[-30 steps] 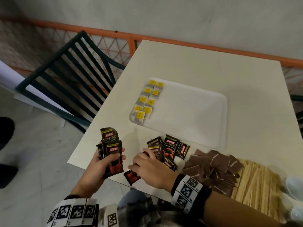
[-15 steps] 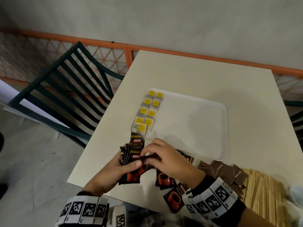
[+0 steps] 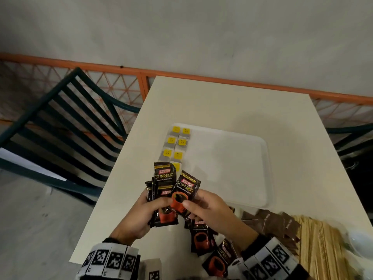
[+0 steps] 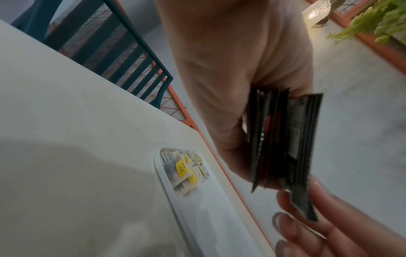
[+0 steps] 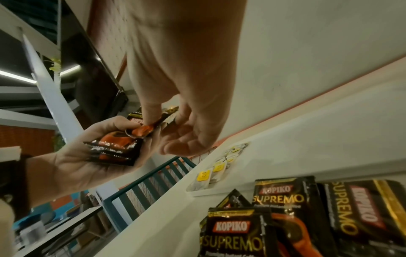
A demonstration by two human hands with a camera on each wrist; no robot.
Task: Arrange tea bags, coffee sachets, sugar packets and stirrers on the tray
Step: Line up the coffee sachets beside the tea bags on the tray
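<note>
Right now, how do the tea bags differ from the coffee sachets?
The tea bags lie flat in two neat columns along the left edge of the tray; no coffee sachets are on it yet. Some are bunched in the left hand, one is pinched by the right hand, others lie loose on the table. Tea bags are pale with yellow tags; sachets are black.

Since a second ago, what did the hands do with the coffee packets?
The right hand left the table, picked up a coffee sachet and brought it to the stack held by the left hand. Tea bags and tray stayed.
</note>
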